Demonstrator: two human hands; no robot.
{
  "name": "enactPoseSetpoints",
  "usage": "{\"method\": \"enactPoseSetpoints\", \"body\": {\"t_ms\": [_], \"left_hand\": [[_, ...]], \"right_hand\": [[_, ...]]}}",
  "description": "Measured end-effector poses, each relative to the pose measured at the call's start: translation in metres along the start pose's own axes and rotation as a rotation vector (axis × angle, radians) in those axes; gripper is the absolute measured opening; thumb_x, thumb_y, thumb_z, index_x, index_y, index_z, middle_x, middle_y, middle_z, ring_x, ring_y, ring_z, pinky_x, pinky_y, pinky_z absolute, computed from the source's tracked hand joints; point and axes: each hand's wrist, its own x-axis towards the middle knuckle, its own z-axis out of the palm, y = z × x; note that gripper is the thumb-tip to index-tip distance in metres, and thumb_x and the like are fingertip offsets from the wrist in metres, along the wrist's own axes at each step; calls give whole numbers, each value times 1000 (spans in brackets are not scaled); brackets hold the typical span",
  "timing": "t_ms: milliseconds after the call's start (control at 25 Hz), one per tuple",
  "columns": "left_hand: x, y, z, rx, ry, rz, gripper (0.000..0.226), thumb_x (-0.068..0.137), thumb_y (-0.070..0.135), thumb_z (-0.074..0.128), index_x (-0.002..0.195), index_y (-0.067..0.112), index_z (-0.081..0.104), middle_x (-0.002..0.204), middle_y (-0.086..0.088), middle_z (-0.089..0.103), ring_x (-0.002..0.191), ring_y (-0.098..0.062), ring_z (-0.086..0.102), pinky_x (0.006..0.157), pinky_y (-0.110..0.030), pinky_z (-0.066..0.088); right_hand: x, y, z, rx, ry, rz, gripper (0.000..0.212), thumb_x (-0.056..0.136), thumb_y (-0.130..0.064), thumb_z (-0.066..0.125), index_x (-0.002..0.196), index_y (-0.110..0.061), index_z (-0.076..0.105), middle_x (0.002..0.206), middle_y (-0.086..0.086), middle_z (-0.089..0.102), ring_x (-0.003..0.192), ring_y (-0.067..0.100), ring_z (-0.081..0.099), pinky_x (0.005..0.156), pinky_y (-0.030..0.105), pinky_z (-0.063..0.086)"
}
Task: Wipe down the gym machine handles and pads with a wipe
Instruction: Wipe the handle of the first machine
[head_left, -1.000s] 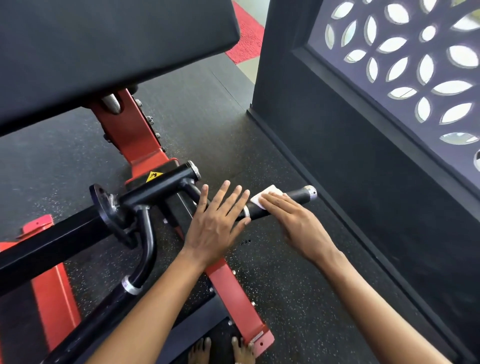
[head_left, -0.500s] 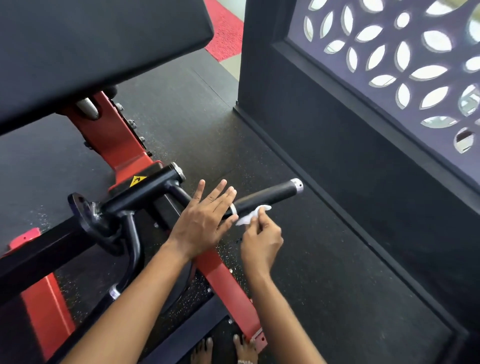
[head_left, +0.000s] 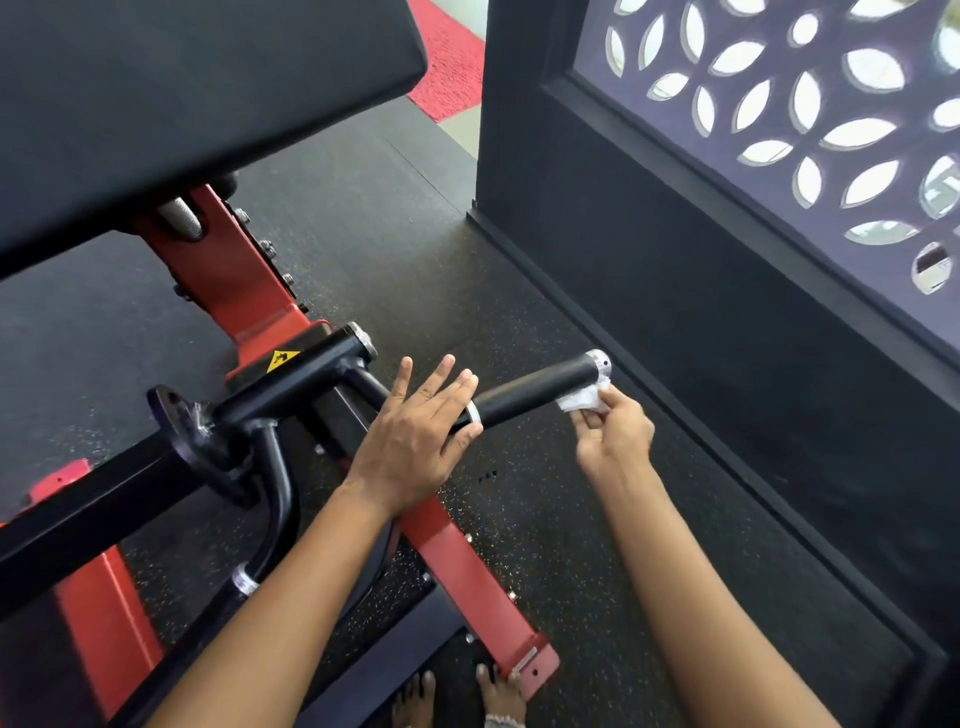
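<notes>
1. Black cylindrical rubber-grip handle with a silver end cap (head_left: 535, 391) stuck out to the right of the red-and-black steel gym machine frame (head_left: 244, 291), ending near the dark wall.
2. Left hand (head_left: 415, 441) lay flat on the inner end of the handle, fingers straight and spread, tips pointing far-right; it covered the silver collar ring (head_left: 474, 414) and gripped nothing.
3. Right hand (head_left: 613, 436) was at the handle's right end, just below and nearer than the end cap.
4. Small crumpled white wipe (head_left: 582, 399) was pinched between the right thumb and curled fingertips (head_left: 618, 396), sticking out to the left of them.
5. Wipe touched the underside of the handle right at the silver cap; fingers sat right of and under it, off the grip itself.
6. Bare grip showed between the two hands.
7. Big black padded cushion (head_left: 182, 93) filled the far left, above the red upright.
8. Yellow warning sticker (head_left: 283, 359) was on the frame by the black crossbar.
9. Speckled black rubber floor (head_left: 519, 519) ran underneath; bare toes (head_left: 498, 693) showed at the near edge by the red base foot.
10. Patterned cut-out window screen (head_left: 805, 119) was at far right.
</notes>
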Motion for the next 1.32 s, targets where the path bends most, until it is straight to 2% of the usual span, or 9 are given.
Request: {"method": "enactPoseSetpoints", "body": {"t_ms": [160,440,640,760,840,960,1120,1240,1320], "left_hand": [[-2,0,1,-6,8,-5,55,98,43,33,139,8,42,142,-4,48,141,-18,27,119,-44,1],[-2,1,2,-9,13,-15,56,97,44,33,139,7,43,141,-4,49,140,-19,29,118,-44,2],[-4,6,-3,-10,-16,-71,57,97,46,31,140,11,42,143,-3,46,142,-16,24,119,-41,-2],[-6,12,-8,0,-61,-140,60,96,48,23,144,16,36,147,-5,41,144,-19,22,118,-41,-2],[-14,17,-15,3,-73,-180,62,95,50,20,147,17,30,151,-5,34,145,-20,18,118,-40,-1],[-55,23,-34,-16,-41,-262,62,96,49,24,149,16,23,154,-3,27,145,-17,14,119,-37,1],[-151,13,-72,-5,20,-476,61,97,47,25,149,16,21,155,-1,25,146,-14,12,120,-40,6],[-226,2,-92,85,30,-645,62,97,47,26,148,13,25,152,-3,31,144,-17,19,118,-44,13],[-273,2,-96,108,35,-728,63,97,48,25,147,10,27,151,-5,34,143,-19,23,118,-41,12]], "right_hand": [[0,16,3,210,-194,261,34,92,-26,39,108,-2,57,111,19,62,106,31,59,99,41,44],[-31,56,-5,-17,-386,381,31,89,-21,37,101,-2,58,93,16,63,85,26,61,77,35,50],[-2,20,1,-60,-222,261,19,76,3,42,91,-2,53,86,13,59,77,23,59,79,35,52],[24,-10,-3,-88,-73,157,17,83,8,42,92,-3,52,91,13,59,76,21,60,73,35,54],[28,-16,-8,-231,60,3,17,81,11,48,83,-6,53,96,14,59,80,22,61,75,34,54],[9,-7,-18,-524,164,-348,14,77,1,56,73,-12,55,79,3,57,69,15,54,58,20,45],[-53,35,-9,-1017,-240,-831,8,82,-12,60,84,-12,67,78,3,63,70,12,55,64,11,41],[-110,81,-3,-1126,-669,-1177,13,82,0,61,88,-6,71,85,2,68,76,-3,53,72,2,35],[-142,117,-8,-1201,-942,-1283,21,82,-1,54,94,-6,70,92,1,69,83,-2,58,77,9,43]]}}
